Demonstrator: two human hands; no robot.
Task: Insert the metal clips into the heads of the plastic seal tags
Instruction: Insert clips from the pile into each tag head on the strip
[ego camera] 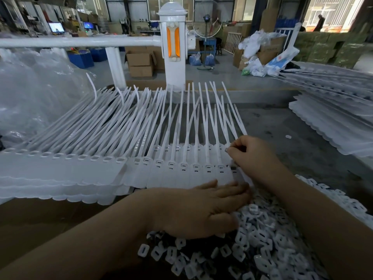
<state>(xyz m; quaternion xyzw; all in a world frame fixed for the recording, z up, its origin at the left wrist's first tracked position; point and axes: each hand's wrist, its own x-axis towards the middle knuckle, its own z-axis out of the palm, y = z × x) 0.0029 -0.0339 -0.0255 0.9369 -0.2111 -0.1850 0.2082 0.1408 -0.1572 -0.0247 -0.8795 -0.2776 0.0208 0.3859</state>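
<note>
Lots of small white clips (252,245) lie in a big pile closest to us, at 6 o'clock, inside a brown cardboard box (40,217). They look like little white squares with a hole in each one. More of them spill along the box edge at 4 o'clock.

On top of the pile rests the left hand (201,209). Its fingers are out flat and point to 2 o'clock, touching the near edge of the seal tags (181,170). It holds nothing that I can see.

Just past it, at 2 o'clock from the left hand, is the right hand (250,156). Its fingers are curled in a pinch at the head of the last tag on the right end of the row. Something tiny and shiny sits at the fingertips, but it is too small to tell what it is.

White seal tags lie side by side in a long row across the middle, on a grey table (282,126). Their flat heads face us and their thin tails fan away toward 12 o'clock. More tags are stacked on the left at 9 o'clock, and another heap (333,118) lies at 2 o'clock.

A clear plastic bag (34,87) bulges at 10 o'clock. Behind the tails stands a white post (174,63) with orange strips, joined to a white rail. Far back are cardboard boxes (140,63) on the floor.
</note>
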